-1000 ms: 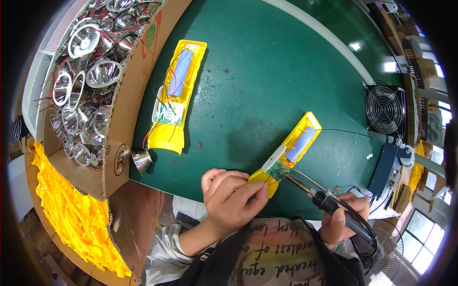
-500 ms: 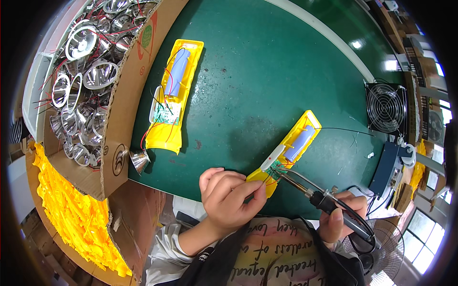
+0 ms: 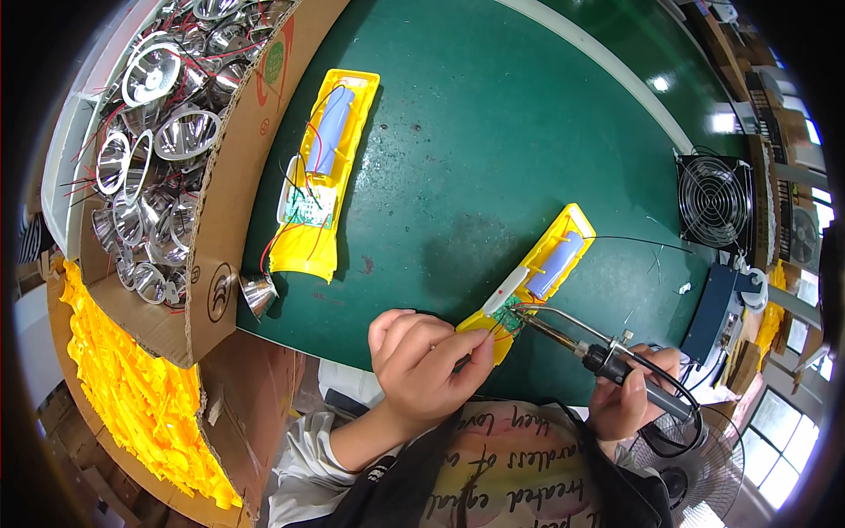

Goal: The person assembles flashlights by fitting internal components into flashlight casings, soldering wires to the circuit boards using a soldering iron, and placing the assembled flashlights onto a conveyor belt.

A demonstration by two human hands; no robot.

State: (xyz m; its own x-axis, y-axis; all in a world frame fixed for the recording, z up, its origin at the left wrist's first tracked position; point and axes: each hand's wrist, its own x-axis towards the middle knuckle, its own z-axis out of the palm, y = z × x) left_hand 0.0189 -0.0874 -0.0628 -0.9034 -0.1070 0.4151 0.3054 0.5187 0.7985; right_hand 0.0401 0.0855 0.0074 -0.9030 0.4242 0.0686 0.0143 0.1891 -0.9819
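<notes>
Though aslant, yellow casing beside left hand.

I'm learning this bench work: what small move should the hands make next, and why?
Probably brace the left hand: it is at the yellow casing's near end, and the soldering iron in the right hand has its tip by the green circuit board.

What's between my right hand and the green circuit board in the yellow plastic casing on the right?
In the head view, a black-handled soldering iron with a bent metal tube stretches from your right hand toward the green circuit board.
</notes>
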